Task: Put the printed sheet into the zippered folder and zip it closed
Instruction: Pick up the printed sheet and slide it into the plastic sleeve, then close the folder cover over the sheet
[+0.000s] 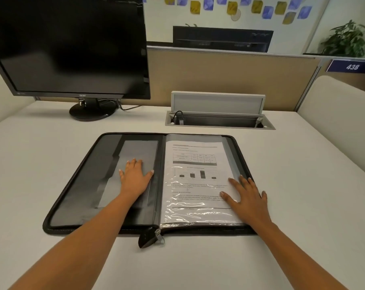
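A black zippered folder (77, 185) lies spread open flat on the white desk. The printed sheet (195, 164), with a table, a bar chart and text, sits inside a clear plastic sleeve on the folder's right half. My left hand (135, 176) rests flat, fingers apart, on the grey pocket of the left half. My right hand (247, 197) lies flat on the lower right part of the sleeve and sheet, fingers spread. The zipper pull (158, 234) and a black tab hang at the spine on the near edge.
A dark monitor (72, 49) on a round stand is at the back left. An open cable box (219, 120) with a raised lid is sunk into the desk behind the folder. A beige partition (229, 76) closes the far side.
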The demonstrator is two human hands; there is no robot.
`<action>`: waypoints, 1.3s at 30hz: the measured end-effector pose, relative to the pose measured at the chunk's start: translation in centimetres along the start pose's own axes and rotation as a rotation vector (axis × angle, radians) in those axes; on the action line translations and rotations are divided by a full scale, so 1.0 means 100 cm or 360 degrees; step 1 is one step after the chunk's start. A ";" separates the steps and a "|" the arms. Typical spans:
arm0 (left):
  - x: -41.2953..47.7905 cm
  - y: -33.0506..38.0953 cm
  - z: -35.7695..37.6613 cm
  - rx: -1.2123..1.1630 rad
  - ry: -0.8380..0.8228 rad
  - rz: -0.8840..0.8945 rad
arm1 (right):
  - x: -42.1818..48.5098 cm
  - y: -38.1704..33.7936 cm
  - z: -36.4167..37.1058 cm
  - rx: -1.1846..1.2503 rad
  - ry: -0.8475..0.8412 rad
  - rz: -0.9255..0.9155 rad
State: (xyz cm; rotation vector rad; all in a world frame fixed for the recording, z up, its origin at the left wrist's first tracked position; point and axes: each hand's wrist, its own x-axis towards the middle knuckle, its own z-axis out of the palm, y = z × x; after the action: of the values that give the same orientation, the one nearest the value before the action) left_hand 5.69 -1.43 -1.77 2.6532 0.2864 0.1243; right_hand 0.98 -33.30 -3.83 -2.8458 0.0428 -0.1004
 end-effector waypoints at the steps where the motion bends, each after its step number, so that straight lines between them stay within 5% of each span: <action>1: -0.003 -0.004 -0.002 0.0044 0.0007 -0.0001 | 0.000 0.000 0.000 -0.0001 0.0000 -0.0004; 13: -0.033 -0.087 -0.052 0.0269 0.0075 -0.0756 | -0.001 -0.001 -0.002 0.0013 -0.0019 -0.0015; 17: -0.034 -0.096 -0.066 0.0045 0.0066 -0.0927 | -0.002 -0.003 -0.005 -0.0019 -0.0047 -0.0024; 29: -0.015 -0.092 -0.114 -0.0302 0.0155 -0.0752 | -0.002 -0.005 -0.009 -0.0134 -0.0092 -0.0034; 39: -0.006 0.016 -0.205 -0.0299 0.0295 -0.0288 | 0.000 -0.004 -0.010 -0.0082 -0.0151 0.0011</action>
State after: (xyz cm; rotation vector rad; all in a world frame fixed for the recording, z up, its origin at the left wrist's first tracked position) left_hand 2.56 6.12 17.15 2.4196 0.5457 0.3228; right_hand 0.95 -33.18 -2.72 -2.8974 0.0360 0.0381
